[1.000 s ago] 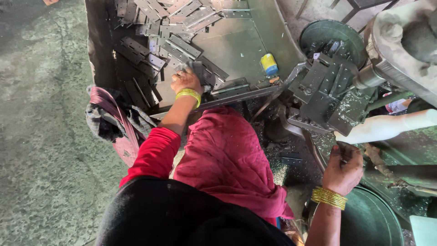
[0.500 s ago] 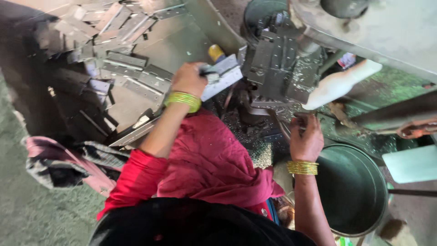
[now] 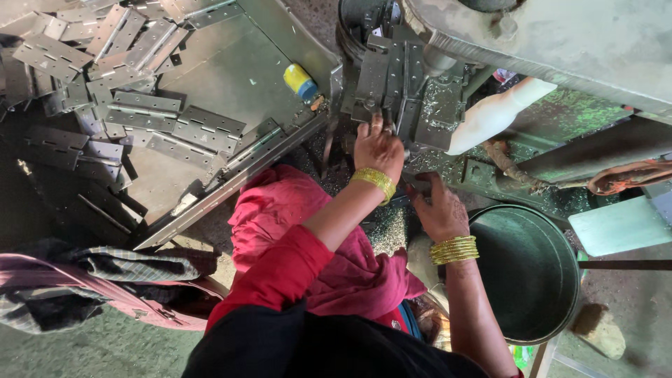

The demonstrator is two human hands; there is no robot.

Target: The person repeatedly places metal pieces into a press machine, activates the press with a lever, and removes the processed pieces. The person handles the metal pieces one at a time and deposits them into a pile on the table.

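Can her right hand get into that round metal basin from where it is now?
Probably yes. The right hand rests just beside the basin's rim, and the basin is open-topped with nothing between them. The left hand is up at the machine fixture.

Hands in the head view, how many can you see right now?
2. The left hand is up against the grey metal machine block; the right hand rests lower, beside the round dark tub. No other person's hands show.
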